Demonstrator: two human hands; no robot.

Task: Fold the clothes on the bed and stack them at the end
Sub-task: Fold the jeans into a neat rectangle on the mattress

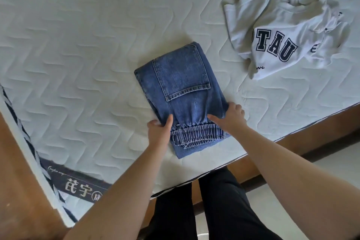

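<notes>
While the folded jeans (181,91) lie near the bed's (78,45) edge, the left hand (158,132) and right hand (231,119) pinch their sides. Lift both sides together so the folds stay flat.

Premises: a bedroom in a home. Evidence: a bare quilted mattress (81,48) with a branded label (78,185) at its corner, resting in a wooden bed frame (311,128); everyday clothing (jeans (181,91), a printed white shirt (282,31)) lying on it; pale tiled floor (331,163) alongside.
</notes>
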